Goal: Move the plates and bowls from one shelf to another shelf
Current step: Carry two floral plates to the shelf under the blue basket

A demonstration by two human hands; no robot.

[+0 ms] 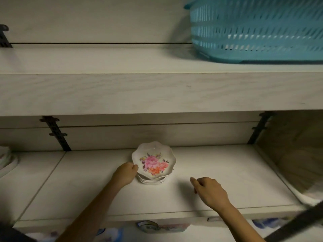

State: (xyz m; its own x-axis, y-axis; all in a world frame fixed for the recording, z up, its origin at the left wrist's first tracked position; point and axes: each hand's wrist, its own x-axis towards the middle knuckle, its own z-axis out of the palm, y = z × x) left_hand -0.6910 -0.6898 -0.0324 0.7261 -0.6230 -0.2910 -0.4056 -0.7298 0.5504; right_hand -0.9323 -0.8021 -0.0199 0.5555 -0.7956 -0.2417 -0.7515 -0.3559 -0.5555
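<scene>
While the left hand (pixel 126 174) grips the left rim of the stack of plates (pixel 153 165), the stack sits on the lower shelf (pixel 227 172), near its middle and toward the back wall. Stack: several scalloped white plates nested together, top one showing a pink and orange flower print. Left fingers (pixel 134 167) are closed against the rim of the upper plates; thumb placement cannot be made out.

Right hand (pixel 208 191) hovers over bare shelf to the right of the stack, apart from it, holding nothing. Its fingers are loosely curled, index tip pointing toward the plates; contact with the shelf surface cannot be judged.

Upper shelf (pixel 122 91) carries a teal slatted basket (pixel 258 30) at its right end. Black bracket rails (pixel 56 133) run down the back wall. More white dishware (pixel 7 160) is partly visible at the far left edge of the lower shelf, blurred.
</scene>
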